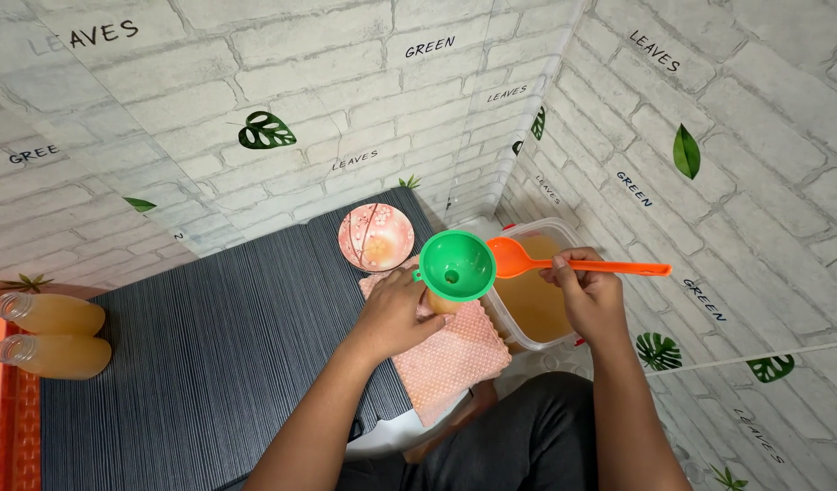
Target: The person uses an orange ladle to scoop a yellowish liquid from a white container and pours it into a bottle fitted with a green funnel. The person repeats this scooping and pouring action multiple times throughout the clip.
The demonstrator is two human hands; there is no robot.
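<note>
Green plastic funnel (456,265) on bottle (443,302) in closed left hand (396,314), right hand (589,293) gripping glossy orange ladle (564,263)

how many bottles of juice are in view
3: two filled bottles lie side by side at the mat's left edge; a third sits under the green funnel, mostly hidden by the left hand.

Two capless amber-filled bottles (53,335) lying far left, unlabelled.

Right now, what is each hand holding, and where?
Right hand grips the orange ladle mid-handle; left hand wraps the bottle under the green funnel.
</note>
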